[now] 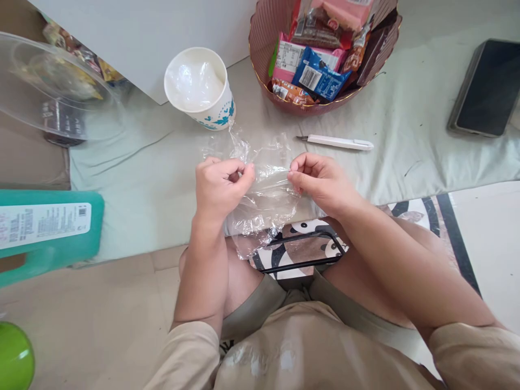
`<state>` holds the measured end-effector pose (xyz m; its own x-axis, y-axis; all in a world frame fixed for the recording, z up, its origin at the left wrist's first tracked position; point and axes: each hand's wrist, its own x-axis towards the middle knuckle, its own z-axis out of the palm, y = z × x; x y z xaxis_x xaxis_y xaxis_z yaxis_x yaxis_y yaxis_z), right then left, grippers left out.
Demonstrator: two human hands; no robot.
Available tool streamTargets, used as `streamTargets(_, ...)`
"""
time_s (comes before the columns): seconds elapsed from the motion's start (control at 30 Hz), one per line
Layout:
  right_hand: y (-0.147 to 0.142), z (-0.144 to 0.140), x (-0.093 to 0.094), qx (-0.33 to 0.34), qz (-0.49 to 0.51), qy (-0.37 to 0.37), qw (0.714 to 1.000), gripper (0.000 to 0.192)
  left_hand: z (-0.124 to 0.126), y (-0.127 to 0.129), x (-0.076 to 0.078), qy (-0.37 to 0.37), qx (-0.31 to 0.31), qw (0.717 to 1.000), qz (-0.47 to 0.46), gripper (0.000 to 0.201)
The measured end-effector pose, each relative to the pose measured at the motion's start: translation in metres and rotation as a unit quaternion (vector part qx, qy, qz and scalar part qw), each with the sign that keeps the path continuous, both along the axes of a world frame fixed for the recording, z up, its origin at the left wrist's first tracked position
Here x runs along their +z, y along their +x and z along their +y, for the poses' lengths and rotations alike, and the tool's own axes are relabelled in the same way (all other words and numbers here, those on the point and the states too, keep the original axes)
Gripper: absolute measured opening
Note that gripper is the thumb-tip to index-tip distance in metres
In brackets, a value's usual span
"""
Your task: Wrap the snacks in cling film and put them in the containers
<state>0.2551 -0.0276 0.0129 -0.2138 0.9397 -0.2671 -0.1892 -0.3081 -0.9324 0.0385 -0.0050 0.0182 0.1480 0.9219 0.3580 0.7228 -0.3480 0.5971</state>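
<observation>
My left hand [221, 187] and my right hand [320, 181] both pinch a crumpled sheet of clear plastic wrap [266, 189], stretched between them above my lap. The wrap hangs down toward a black phone case [300, 252] lying between my knees. A white paper cup [201, 86] with a clear liner stands just beyond the left hand on the pale green cloth [134, 179]. A white pen-shaped knife [339, 142] lies beyond the right hand.
A brown bowl [260, 43] full of snack packets stands at the back. A dark phone [485, 89] lies at far right. A clear plastic lid [52, 81] and a teal stool [49, 233] are at left. A green object [14, 357] sits bottom left.
</observation>
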Motion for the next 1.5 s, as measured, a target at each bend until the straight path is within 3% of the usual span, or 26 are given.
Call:
streamTargets(0.23,0.0,-0.003,0.0,0.003,0.095,-0.078,0.992,0.034,-0.001,0.0,0.0,0.004,0.004,1.0,-0.001,0.034)
streamTargets(0.43,0.001,-0.003,-0.001,-0.004,0.098,-0.109,0.989,0.04,0.0,-0.002,0.001,0.003,0.007,1.0,0.002,0.034)
streamTargets(0.67,-0.001,-0.003,0.0,0.007,0.122,-0.095,0.988,0.045,-0.001,-0.002,0.0,0.001,0.008,1.0,0.004,0.034)
streamTargets(0.93,-0.004,-0.004,0.0,0.016,0.134,-0.069,0.988,0.029,-0.002,-0.002,0.0,-0.004,0.0,1.0,0.009,0.035)
streamTargets(1.5,0.0,-0.001,0.009,-0.016,0.192,-0.12,0.974,0.05,-0.002,-0.004,0.002,0.003,0.007,1.0,-0.007,0.036)
